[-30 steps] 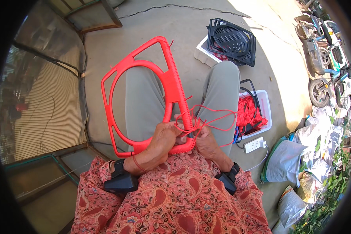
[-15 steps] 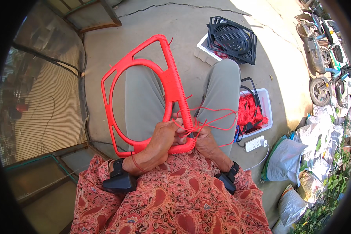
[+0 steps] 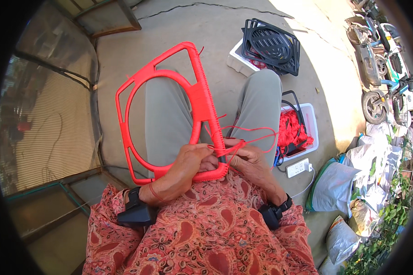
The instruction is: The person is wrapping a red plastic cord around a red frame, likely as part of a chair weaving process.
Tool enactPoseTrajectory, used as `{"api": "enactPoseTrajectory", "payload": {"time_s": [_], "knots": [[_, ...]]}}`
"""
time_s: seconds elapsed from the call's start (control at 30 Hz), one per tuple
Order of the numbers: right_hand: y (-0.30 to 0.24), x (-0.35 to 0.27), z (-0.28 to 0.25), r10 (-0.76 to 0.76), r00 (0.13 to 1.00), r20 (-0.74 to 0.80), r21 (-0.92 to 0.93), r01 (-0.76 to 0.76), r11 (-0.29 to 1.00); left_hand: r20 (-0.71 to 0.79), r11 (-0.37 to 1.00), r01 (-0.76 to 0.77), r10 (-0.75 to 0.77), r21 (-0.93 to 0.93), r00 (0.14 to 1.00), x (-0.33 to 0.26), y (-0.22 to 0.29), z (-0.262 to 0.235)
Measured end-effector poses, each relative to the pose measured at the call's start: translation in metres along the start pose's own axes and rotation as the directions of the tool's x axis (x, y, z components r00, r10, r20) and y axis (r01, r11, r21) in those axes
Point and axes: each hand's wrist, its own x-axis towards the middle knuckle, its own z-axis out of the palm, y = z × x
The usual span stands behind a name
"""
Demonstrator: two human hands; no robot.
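A red cord-wrapped frame (image 3: 202, 101), rectangular with a large ring inside, rests across my lap and stands tilted over my left thigh. Near its lower right corner a short dark stretch of the bar shows through the wrapping. My left hand (image 3: 190, 166) is closed on the frame inside that corner, its thumb and fingers close to the cord. Just outside the bar, my right hand (image 3: 248, 162) pinches the red cord (image 3: 257, 139), which spreads in loose loops over my right thigh. Some fingertips are hidden behind the bar and cord.
Right of my knee stands a white bin (image 3: 312, 130) with red cord inside. Farther off, black slatted frames (image 3: 271, 48) lie on a white box (image 3: 240, 58). A power strip (image 3: 298, 168) sits on the floor. Sacks (image 3: 335, 185) and parked scooters (image 3: 376, 105) line the right side.
My right hand has shifted up and in against the bar, its back turned more into view. The cord loops have drawn slightly closer. The frame has barely moved left.
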Motion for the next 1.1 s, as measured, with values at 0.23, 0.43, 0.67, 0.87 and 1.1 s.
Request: {"api": "enactPoseTrajectory", "payload": {"time_s": [0.23,0.43,0.67,0.87,1.1], "knots": [[-0.036,-0.027,-0.062,-0.045,0.961,-0.272,0.109,0.077,0.991,0.295,0.992,0.070,-0.097,0.103,0.951,-0.017,0.021,-0.005],[-0.041,-0.019,-0.063,0.014,0.941,-0.339,0.795,0.278,0.539,0.405,0.996,0.035,-0.067,0.085,0.912,-0.012,0.018,-0.006],[0.008,-0.124,-0.262,0.101,0.789,-0.606,0.730,0.502,0.464,0.420,0.999,-0.045,0.047,-0.014,0.906,-0.023,0.018,-0.014],[0.023,-0.289,-0.384,0.191,0.058,-0.980,0.194,0.497,0.846,0.447,0.999,0.001,0.015,-0.034,0.895,-0.018,0.022,-0.014],[-0.026,-0.081,-0.174,0.202,0.773,-0.601,0.398,0.070,0.915,0.393,0.999,-0.018,0.001,0.041,0.919,-0.022,0.021,-0.013]]}}
